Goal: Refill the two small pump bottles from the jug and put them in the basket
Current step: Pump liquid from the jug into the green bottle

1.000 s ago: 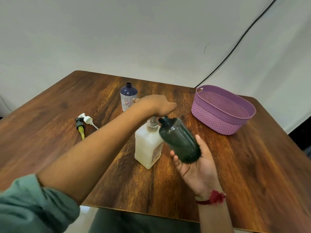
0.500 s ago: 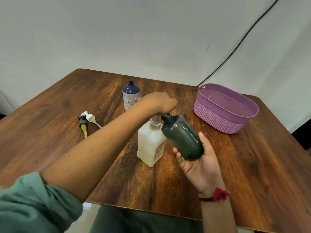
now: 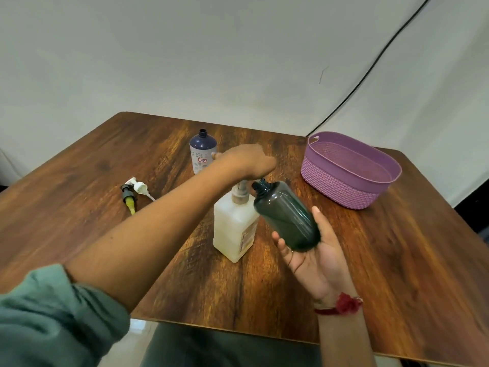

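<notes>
Two small bottles stand without their pumps, and only one of them is in work now. The right hand (image 3: 315, 250) holds the dark bottle (image 3: 285, 215) in the air, tilted, with its open neck just beside the spout of the pump (image 3: 240, 193) on the white jug (image 3: 232, 229). The bottle lies in the palm, with the thumb on one side and the fingers curled around the other side from below.

The left hand (image 3: 248, 162) sits on top of the pump with its fingers curled down over the pump's head. The fingertips themselves are hidden under the hand.

The jug stands on the table (image 3: 397, 260), near its middle. The blue bottle (image 3: 202, 152) stands upright and open behind the left hand, well apart from the basket (image 3: 336, 186) at the right. Two pump heads (image 3: 132, 192) lie together at the left side of the table.

I judge that the step in hand is the filling of the first bottle. How much liquid is inside the dark bottle cannot be seen. The next move calls for holding the neck exactly under the spout while the pump goes down, otherwise the liquid can fall on the table.
</notes>
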